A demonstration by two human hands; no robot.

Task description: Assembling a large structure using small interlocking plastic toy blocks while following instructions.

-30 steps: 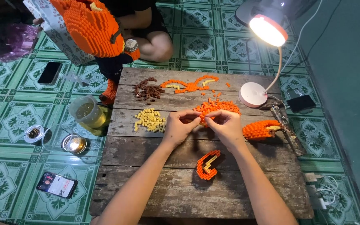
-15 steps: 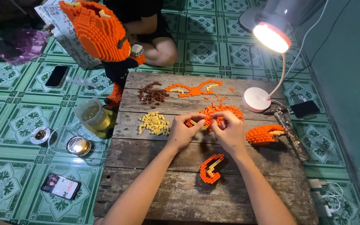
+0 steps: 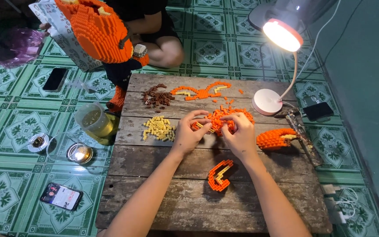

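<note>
A small orange brick piece (image 3: 210, 124) is pinched between the fingers of the left hand (image 3: 188, 134) and right hand (image 3: 240, 136) above the wooden worktop (image 3: 163, 210), beside the orange brick pile (image 3: 237, 115).

My one camera sits on my head and looks steeply down over my forearms at the plank table (image 3: 163, 210), close enough that my hands fill its middle. It faces forward across the table to the tiled floor (image 3: 9, 114) and lamp (image 3: 281, 35) beyond.

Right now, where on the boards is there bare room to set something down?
Free: the near planks below the curved orange piece, and the near-left boards below the yellow bricks. Crowded: the middle, where both hands work the orange pile.
</note>
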